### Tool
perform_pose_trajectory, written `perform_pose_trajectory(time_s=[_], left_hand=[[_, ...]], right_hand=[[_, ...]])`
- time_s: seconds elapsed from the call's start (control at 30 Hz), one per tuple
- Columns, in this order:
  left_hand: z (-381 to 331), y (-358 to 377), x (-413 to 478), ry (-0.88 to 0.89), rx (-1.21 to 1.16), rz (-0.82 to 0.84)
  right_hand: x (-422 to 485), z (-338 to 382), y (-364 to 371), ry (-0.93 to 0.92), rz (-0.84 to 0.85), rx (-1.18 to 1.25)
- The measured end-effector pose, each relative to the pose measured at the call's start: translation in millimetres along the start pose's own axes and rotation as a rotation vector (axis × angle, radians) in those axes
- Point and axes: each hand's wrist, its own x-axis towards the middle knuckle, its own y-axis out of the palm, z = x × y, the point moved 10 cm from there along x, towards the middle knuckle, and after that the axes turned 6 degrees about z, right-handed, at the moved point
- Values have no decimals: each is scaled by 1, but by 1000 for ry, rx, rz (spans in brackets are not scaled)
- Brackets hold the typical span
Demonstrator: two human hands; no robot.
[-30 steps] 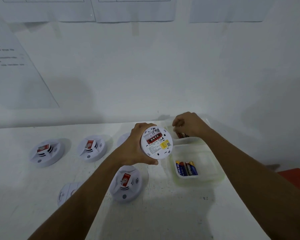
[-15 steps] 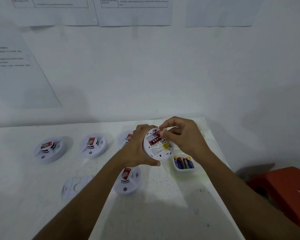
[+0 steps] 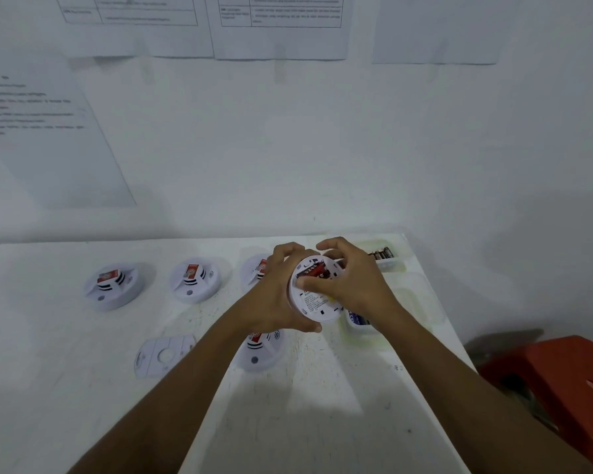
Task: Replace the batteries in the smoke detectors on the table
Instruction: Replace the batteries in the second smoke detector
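Note:
My left hand [image 3: 277, 295] grips a white round smoke detector [image 3: 314, 304] above the table, its back side tilted toward me. A red battery [image 3: 311, 270] lies in its open compartment. My right hand [image 3: 351, 280] curls over the detector's top, thumb pressing beside the battery and fingers on the rim. Several more detectors stand face up on the white table [image 3: 83, 388]: one at far left [image 3: 112, 285], one beside it [image 3: 196, 280], one partly hidden behind my left hand [image 3: 255, 268], one under my left wrist [image 3: 262, 354]. A detached back plate [image 3: 163, 354] lies flat at the front left.
A clear plastic tub [image 3: 389, 265] with dark batteries sits at the table's far right corner. A nearer tub [image 3: 418, 302] holds blue batteries [image 3: 355, 318], mostly hidden by my right wrist. A red stool [image 3: 569, 384] stands beyond the table's right edge. Papers hang on the wall.
My right hand came from the far tub with a red battery, brought it to the detector and now presses it into the compartment. My left hand kept holding the detector.

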Motion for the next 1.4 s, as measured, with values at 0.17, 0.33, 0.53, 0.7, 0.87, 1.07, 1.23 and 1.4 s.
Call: perform_pose_trajectory(time_s=[0.17, 0.33, 0.53, 0.7, 0.87, 1.07, 1.23, 1.4], left_hand=[[-6, -4, -12, 10, -15, -14], [-3, -11, -33, 24, -35, 0], [10, -42, -68, 11, -91, -46], [33, -84, -105, -2, -110, -21], [78, -125, -150, -52, -165, 4], [116, -148, -192, -76, -246, -5], [140, -154, -215, -67, -253, 18], [151, -153, -232, -56, -244, 29]], right_hand=[[-6, 0, 5, 35, -31, 141], [-13, 8, 22, 48, -32, 203], [-19, 29, 70, 39, -10, 339], [-12, 45, 113, 31, 49, 621], [-11, 57, 163, 58, -56, 693], [-12, 78, 230, 64, -75, 676], [-21, 90, 258, 51, -75, 602], [-26, 85, 271, 67, -45, 516]])
